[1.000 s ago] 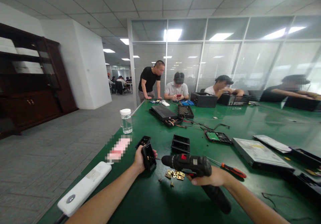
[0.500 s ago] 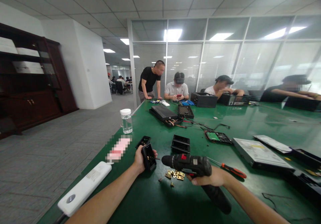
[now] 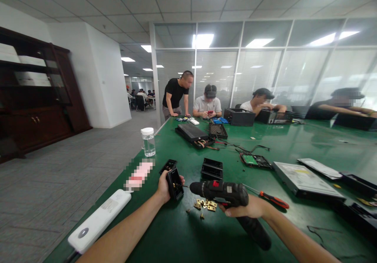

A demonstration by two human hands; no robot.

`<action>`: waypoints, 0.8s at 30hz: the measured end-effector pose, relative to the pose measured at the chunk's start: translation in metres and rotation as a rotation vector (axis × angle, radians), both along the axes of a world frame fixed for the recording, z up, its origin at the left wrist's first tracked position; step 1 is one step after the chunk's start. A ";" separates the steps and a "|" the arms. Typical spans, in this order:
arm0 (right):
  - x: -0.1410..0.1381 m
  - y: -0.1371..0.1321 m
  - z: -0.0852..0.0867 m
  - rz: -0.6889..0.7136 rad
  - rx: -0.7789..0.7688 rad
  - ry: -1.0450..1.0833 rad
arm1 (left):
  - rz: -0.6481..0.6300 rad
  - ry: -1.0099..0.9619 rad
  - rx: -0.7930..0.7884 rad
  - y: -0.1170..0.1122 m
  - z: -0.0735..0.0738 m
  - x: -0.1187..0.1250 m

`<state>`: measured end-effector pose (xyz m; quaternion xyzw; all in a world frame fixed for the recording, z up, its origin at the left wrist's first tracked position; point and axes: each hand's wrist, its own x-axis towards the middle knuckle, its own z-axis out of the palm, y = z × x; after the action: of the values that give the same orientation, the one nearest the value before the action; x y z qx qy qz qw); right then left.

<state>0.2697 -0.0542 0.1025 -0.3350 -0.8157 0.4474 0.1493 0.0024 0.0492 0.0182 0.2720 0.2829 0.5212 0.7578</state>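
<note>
My left hand [image 3: 163, 186] grips a small black plastic casing [image 3: 174, 184], held on edge on the green table [image 3: 182, 235]. My right hand [image 3: 249, 208] is wrapped round a black cordless screwdriver [image 3: 220, 192] with a red switch; its bit points left and touches the casing's open face. Several small brass parts and screws [image 3: 205, 205] lie on the table below the tool. Another black casing piece [image 3: 168, 165] sits just behind my left hand.
A white power strip [image 3: 98, 221] lies at the near left edge, a water bottle [image 3: 148, 141] further back. A black tray [image 3: 211, 169], a circuit board [image 3: 253, 160], a red-handled screwdriver [image 3: 272, 199] and a flat metal unit [image 3: 306, 180] lie around. Several people sit or stand at the far end.
</note>
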 end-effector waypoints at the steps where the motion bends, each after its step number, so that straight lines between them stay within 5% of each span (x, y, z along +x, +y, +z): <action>1: 0.000 0.000 0.001 0.001 -0.001 -0.006 | 0.003 -0.005 -0.002 0.000 0.000 0.000; 24: 0.000 0.000 0.001 0.000 -0.008 -0.065 | 0.015 -0.027 -0.042 0.000 0.003 0.001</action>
<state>0.2701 -0.0545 0.1035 -0.3501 -0.8183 0.4395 0.1212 0.0039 0.0487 0.0209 0.2470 0.2853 0.5244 0.7633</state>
